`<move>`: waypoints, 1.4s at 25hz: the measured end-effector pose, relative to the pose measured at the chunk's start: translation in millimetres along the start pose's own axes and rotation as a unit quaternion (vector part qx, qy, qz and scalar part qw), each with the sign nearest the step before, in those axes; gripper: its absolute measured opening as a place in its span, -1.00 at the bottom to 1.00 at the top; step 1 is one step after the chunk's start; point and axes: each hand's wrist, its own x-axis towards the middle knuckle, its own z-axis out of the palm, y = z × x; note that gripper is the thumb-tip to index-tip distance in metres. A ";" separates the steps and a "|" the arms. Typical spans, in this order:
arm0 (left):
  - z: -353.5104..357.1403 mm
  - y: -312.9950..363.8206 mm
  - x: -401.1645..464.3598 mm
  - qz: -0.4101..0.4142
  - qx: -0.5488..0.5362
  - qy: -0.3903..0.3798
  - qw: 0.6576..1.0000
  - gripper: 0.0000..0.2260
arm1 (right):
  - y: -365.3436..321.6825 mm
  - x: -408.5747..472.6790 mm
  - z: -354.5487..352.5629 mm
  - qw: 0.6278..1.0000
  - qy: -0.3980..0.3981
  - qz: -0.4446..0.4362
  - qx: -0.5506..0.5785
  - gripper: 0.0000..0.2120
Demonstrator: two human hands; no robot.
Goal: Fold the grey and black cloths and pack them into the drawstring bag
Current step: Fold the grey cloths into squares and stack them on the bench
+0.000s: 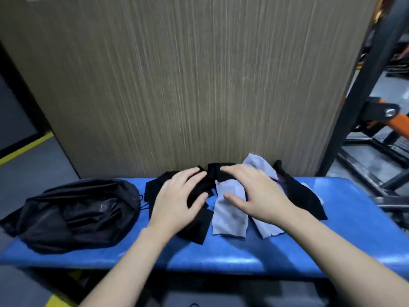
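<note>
L to R: drawstring bag (pixel 73 214) lies slumped at the left end of the blue bench (pixel 345 247), mouth not visible, nothing packed that I can see. Next to it, black cloths (pixel 199 227) in a loose pile; my left hand (pixel 177 201) rests on top, fingers spread and only loosely curled, no real grip. Grey cloth (pixel 230 220) sits mid-bench, 2nd grey cloth (pixel 261 165) behind; my right hand (pixel 254 193) lies flat on them, fingers straight, pressing. Another black cloth (pixel 303 196) is at far right. Frame's blurry. Imo: separate one piece first, flatten it, align edges, then fold; don't fold the heap.
</note>
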 end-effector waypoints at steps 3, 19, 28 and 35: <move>22.6 -4.4 -11.4 -0.007 -0.005 -0.023 1.000 -0.54 | 4.6 -6.5 29.7 0.999 -0.024 0.008 -0.030 -0.42; 94.2 -12.1 -39.2 -0.018 -0.039 -0.179 0.983 -0.52 | 46.8 -45.2 125.9 0.979 -0.164 0.037 -0.116 -0.65; 100.8 -2.4 -31.3 -0.107 -0.280 -0.173 0.938 -0.61 | 22.6 -41.8 111.1 0.982 0.050 0.181 0.017 -0.81; 103.9 1.0 -12.7 -0.126 -0.359 -0.070 0.922 -0.83 | 9.9 -36.1 78.8 0.956 0.137 0.150 0.209 -0.80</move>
